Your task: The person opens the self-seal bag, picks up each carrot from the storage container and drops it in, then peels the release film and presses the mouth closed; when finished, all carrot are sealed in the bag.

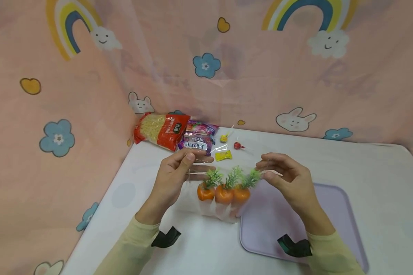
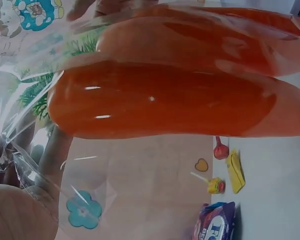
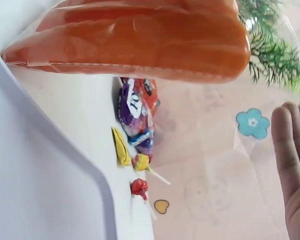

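Three toy-like orange carrots (image 1: 224,194) with green feathery tops stand in a clear plastic bag (image 1: 184,196), held up between both hands. My left hand (image 1: 173,172) pinches one upper side of the bag between thumb and forefinger, its other fingers stretched out behind the film. My right hand (image 1: 290,177) pinches the opposite upper edge by the thumb and fingertips. In the left wrist view, film bunches at the left hand (image 2: 20,210) and the carrots (image 2: 155,100) fill the upper part. Straight fingers of the right hand (image 3: 295,160) show in the right wrist view.
A lilac tray (image 1: 344,214) lies at right on the white table. Behind the bag are a red bag of pasta (image 1: 161,130), a purple snack packet (image 1: 196,143), a yellow lollipop (image 1: 224,138), a red lollipop (image 1: 238,145) and a yellow wrapped candy (image 1: 223,155).
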A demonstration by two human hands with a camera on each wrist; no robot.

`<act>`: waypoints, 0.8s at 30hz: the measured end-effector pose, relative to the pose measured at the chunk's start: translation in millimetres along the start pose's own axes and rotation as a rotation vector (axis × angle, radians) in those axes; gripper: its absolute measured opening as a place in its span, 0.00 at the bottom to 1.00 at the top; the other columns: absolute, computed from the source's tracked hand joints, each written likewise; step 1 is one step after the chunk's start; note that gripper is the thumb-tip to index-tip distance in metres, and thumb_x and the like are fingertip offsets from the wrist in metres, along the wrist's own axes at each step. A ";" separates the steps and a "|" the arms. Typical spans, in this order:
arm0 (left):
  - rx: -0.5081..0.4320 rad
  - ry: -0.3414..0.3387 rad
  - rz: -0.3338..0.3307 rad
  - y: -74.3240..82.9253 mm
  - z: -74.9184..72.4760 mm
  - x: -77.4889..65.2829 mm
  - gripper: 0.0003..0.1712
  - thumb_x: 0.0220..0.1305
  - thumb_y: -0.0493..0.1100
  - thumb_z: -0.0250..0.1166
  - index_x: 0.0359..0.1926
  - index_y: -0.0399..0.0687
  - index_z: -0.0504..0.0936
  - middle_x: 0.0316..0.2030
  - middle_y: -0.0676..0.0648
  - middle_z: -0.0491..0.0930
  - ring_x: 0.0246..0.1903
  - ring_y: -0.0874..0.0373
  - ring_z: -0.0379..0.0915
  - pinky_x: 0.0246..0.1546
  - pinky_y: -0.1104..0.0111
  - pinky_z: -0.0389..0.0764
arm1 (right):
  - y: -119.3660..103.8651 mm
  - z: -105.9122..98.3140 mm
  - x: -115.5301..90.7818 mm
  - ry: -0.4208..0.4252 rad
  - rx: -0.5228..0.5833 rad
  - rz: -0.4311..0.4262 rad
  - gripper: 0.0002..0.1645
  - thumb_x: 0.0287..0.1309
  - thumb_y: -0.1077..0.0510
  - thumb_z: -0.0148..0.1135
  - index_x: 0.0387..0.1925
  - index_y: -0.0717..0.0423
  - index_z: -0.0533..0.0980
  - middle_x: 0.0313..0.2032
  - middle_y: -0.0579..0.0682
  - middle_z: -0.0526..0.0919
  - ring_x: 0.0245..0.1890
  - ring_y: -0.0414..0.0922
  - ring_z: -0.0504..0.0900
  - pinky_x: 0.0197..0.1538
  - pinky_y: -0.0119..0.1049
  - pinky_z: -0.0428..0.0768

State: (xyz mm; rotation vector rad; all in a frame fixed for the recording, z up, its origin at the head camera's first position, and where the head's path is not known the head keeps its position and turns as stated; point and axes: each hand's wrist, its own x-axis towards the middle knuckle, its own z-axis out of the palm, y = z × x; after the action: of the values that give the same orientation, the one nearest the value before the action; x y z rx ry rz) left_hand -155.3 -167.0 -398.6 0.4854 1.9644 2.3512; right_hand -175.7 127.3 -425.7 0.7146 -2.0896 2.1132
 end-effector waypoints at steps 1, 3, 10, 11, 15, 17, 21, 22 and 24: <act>0.008 0.001 0.007 1.1 0.5 -0.5 0.18 0.73 0.45 0.48 0.53 0.40 0.76 0.48 0.38 0.80 0.45 0.41 0.79 0.41 0.51 0.80 | -1.8 1.8 0.3 0.015 -0.019 0.021 0.20 0.55 0.73 0.61 0.51 0.64 0.75 0.41 0.61 0.81 0.44 0.52 0.80 0.44 0.36 0.81; 0.027 0.003 0.021 3.3 2.4 -1.4 0.17 0.73 0.44 0.48 0.53 0.39 0.76 0.48 0.38 0.80 0.45 0.41 0.79 0.42 0.51 0.80 | -4.8 5.0 0.7 0.047 -0.050 0.050 0.18 0.55 0.70 0.62 0.49 0.62 0.76 0.42 0.61 0.82 0.45 0.51 0.81 0.44 0.36 0.81; 0.156 0.046 0.112 21.7 9.6 -7.4 0.14 0.72 0.37 0.49 0.50 0.37 0.79 0.45 0.39 0.82 0.45 0.42 0.79 0.47 0.54 0.79 | -7.5 7.2 4.5 0.137 -0.155 0.070 0.08 0.60 0.62 0.61 0.41 0.57 0.81 0.39 0.55 0.84 0.38 0.50 0.82 0.42 0.38 0.82; 0.173 0.057 0.125 23.2 9.0 -7.9 0.14 0.72 0.37 0.50 0.49 0.36 0.79 0.45 0.39 0.81 0.45 0.42 0.78 0.48 0.55 0.78 | -7.6 6.9 4.9 0.141 -0.141 0.075 0.08 0.60 0.62 0.61 0.40 0.59 0.81 0.39 0.56 0.84 0.38 0.51 0.81 0.42 0.40 0.82; 0.246 0.096 0.156 26.0 4.0 -8.0 0.13 0.70 0.36 0.52 0.48 0.34 0.80 0.45 0.39 0.81 0.45 0.43 0.77 0.51 0.57 0.77 | -7.5 5.9 6.3 0.150 -0.088 0.093 0.08 0.61 0.63 0.59 0.40 0.62 0.80 0.39 0.59 0.83 0.38 0.53 0.81 0.42 0.45 0.81; 0.259 0.107 0.164 24.7 0.0 -6.9 0.12 0.69 0.35 0.54 0.47 0.33 0.80 0.44 0.39 0.81 0.43 0.43 0.77 0.49 0.56 0.78 | -6.8 4.8 7.2 0.145 -0.065 0.079 0.08 0.61 0.65 0.59 0.40 0.64 0.79 0.38 0.59 0.82 0.37 0.54 0.82 0.42 0.44 0.81; 0.227 0.108 0.179 13.2 -12.3 -2.6 0.11 0.67 0.34 0.57 0.45 0.32 0.81 0.39 0.37 0.82 0.38 0.43 0.80 0.43 0.55 0.80 | -5.1 2.1 8.6 0.116 -0.026 0.033 0.08 0.59 0.69 0.59 0.40 0.68 0.78 0.36 0.60 0.82 0.34 0.52 0.82 0.41 0.40 0.82; 0.209 0.105 0.181 9.5 -16.0 -1.2 0.10 0.66 0.34 0.58 0.45 0.33 0.81 0.38 0.37 0.82 0.36 0.44 0.80 0.41 0.55 0.81 | -4.7 1.7 9.0 0.112 -0.016 0.024 0.08 0.58 0.70 0.59 0.41 0.68 0.77 0.36 0.61 0.82 0.33 0.51 0.82 0.41 0.39 0.82; 0.181 0.094 0.195 2.9 -23.0 1.7 0.10 0.64 0.34 0.60 0.44 0.33 0.81 0.36 0.37 0.82 0.34 0.44 0.81 0.38 0.54 0.82 | -3.8 1.3 9.9 0.109 -0.005 0.011 0.09 0.58 0.71 0.59 0.41 0.70 0.76 0.34 0.61 0.82 0.31 0.50 0.82 0.40 0.38 0.82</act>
State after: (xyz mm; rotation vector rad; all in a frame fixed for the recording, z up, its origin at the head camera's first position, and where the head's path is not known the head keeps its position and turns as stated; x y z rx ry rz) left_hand -162.5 -189.1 -398.8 0.6131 2.2832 2.3557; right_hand -182.7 123.7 -418.5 0.5741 -2.0466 2.1011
